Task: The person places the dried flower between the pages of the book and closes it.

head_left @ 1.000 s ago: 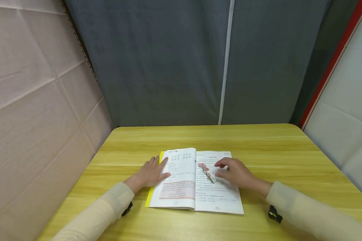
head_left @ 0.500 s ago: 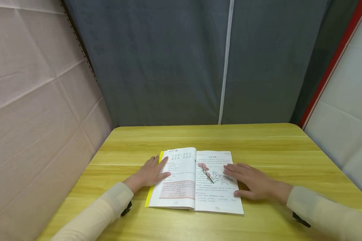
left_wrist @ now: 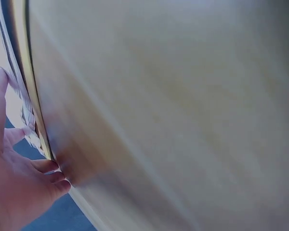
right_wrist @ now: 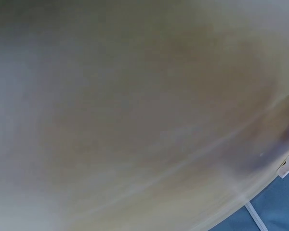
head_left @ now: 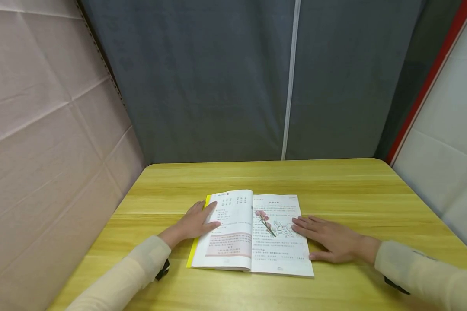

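Note:
An open book [head_left: 233, 216] with a yellow cover edge lies flat on the table, its printed pages facing up. On its right page is a flat pink flower with a green stem [head_left: 265, 223], slanting beside a line drawing; whether it is printed or a loose bookmark, I cannot tell. My left hand [head_left: 193, 222] rests across the left page's outer edge, thumb and index finger spread on the paper. In the left wrist view, other fingertips [left_wrist: 60, 179] reach past the cover edge. The right hand [head_left: 332, 239] lies with extended fingers over the right page's outer edge.
The book sits on a yellow wood-grain table [head_left: 179, 181]. A dark grey curtain [head_left: 210, 86] with a pale vertical strip hangs behind it. Pale cloth walls [head_left: 46, 151] stand on both sides. The right wrist view shows mostly blurred tabletop [right_wrist: 135, 120].
My right hand has moved right, from beside the flower to the page's outer edge, and its bent fingers have straightened. The left hand and the book have hardly moved.

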A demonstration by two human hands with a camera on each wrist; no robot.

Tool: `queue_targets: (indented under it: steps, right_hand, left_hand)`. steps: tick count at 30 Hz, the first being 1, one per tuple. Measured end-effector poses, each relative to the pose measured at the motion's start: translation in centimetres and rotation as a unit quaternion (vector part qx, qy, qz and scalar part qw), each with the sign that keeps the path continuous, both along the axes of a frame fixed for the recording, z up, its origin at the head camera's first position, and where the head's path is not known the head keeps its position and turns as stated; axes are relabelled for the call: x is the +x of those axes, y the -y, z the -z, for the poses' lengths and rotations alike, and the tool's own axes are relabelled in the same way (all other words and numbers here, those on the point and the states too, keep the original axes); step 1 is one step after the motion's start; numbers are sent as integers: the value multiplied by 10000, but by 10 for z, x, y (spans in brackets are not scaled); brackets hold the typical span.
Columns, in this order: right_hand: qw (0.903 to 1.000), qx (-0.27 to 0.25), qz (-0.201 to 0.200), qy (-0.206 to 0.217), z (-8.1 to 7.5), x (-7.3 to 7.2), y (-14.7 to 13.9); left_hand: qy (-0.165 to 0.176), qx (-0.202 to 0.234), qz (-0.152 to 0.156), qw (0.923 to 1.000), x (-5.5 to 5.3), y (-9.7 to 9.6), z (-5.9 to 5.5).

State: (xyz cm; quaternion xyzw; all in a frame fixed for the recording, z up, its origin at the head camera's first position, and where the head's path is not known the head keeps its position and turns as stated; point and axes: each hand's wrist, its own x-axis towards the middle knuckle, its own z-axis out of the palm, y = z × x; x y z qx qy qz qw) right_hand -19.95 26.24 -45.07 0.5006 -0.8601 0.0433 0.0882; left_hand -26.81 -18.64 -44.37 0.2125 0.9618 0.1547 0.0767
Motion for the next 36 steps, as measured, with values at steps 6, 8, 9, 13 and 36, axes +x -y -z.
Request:
queue_targets:
  steps: [6, 8, 9, 13, 36]
  right_hand:
    - [10000, -10, 25, 40, 2, 2, 0]
    - [10000, 2, 34, 20, 2, 2, 0]
    - [10000, 11, 29, -2, 3, 1, 0]
    - [10000, 16, -12, -83, 5, 0, 0]
    - [9999, -60, -13, -81, 3, 2, 0]
  left_hand:
    - [125, 1113, -165, 9936, -2, -2, -2]
    - [165, 1490, -168, 9886, -2, -2, -4]
    - [151, 1628, -160, 9864, -2, -1, -5]
    - [132, 1774, -240, 9838, -2, 1, -11]
    - [-34, 2184, 980, 9709, 1, -55, -107]
